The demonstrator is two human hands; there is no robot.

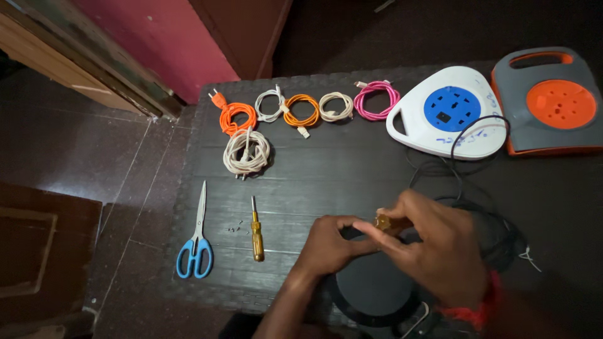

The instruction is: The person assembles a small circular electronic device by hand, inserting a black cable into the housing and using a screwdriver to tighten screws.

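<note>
My left hand (330, 245) and my right hand (433, 248) meet over a round black object (370, 285) at the near edge of the dark mat (339, 169). Between the fingertips of both hands sits a small brass-coloured part (384, 221). A black cable (468, 135) runs from under my right hand up across the white reel. A yellow-handled screwdriver (256, 232) lies just left of my left hand, with a few tiny screws (234, 227) beside it.
Blue-handled scissors (196, 242) lie at the mat's left. Coiled cables line the back: orange (235, 115), white (270, 105), orange-yellow (301, 112), cream (336, 107), pink (375, 100), and a beige bundle (247, 152). A white-and-blue cable reel (449, 116) and a grey-and-orange one (553, 103) stand right.
</note>
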